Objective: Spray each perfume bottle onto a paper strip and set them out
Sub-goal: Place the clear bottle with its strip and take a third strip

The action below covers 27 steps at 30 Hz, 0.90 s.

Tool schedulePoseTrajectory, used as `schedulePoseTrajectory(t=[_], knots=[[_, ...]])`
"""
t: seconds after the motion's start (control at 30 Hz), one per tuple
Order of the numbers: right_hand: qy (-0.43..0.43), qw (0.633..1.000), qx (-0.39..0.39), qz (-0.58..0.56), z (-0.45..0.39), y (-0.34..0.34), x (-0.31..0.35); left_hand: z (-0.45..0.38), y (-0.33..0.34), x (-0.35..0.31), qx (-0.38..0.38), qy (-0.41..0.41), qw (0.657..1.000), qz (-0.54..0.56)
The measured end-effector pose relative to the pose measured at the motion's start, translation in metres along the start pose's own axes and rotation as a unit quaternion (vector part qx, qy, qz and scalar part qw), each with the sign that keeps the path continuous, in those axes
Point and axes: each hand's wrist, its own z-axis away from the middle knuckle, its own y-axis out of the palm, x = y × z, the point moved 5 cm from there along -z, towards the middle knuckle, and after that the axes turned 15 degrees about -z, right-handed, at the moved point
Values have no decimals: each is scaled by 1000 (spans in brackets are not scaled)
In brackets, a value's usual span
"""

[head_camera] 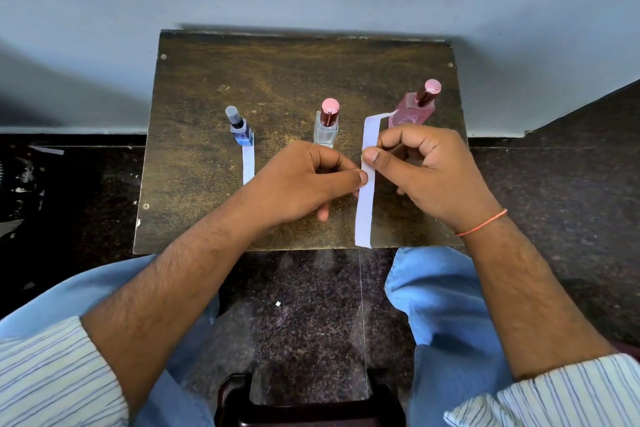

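Three perfume bottles stand in a row on a small brown table [194, 163]: a blue bottle [240, 130] with a grey cap at left, a clear bottle [326, 126] with a pink cap in the middle, a pink bottle [414, 107] at right. One white paper strip [248, 163] lies flat in front of the blue bottle. A longer white strip [366, 204] runs from near the pink bottle to the table's front edge. My left hand [304, 180] and my right hand [426, 173] both pinch this strip between thumb and forefinger near its middle.
The table stands against a pale wall, on a dark speckled floor. My knees in blue jeans sit below the table's front edge. A dark stool edge [304, 406] shows at the bottom. Scraps of paper [46, 150] lie on the floor at left.
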Motion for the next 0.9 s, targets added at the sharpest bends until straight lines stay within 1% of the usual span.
schedulePoseTrajectory(t=[0.23,0.43,0.57,0.7,0.73,0.8,0.83,0.9], knots=[[24,999,-32,-4,2,6,-1,-2,-6,1,-4,-6,999,-33],[59,996,-62,-18,4,16,-6,0,-9,4,-4,-32,998,-55],[80,992,-87,-52,5,20,-9,2,-9,5,-4,-36,998,-53],[126,981,-106,-98,7,28,-13,2,-12,6,-11,-35,998,-55],[139,974,-126,-128,7,28,-14,3,-10,5,-2,-30,997,-66],[158,953,-165,-197,5,24,-16,10,3,2,41,-13,994,-100],[164,950,-165,-209,4,23,-16,15,13,1,60,-8,992,-110],[152,962,-127,-188,2,29,-14,21,23,0,61,-6,993,-104]])
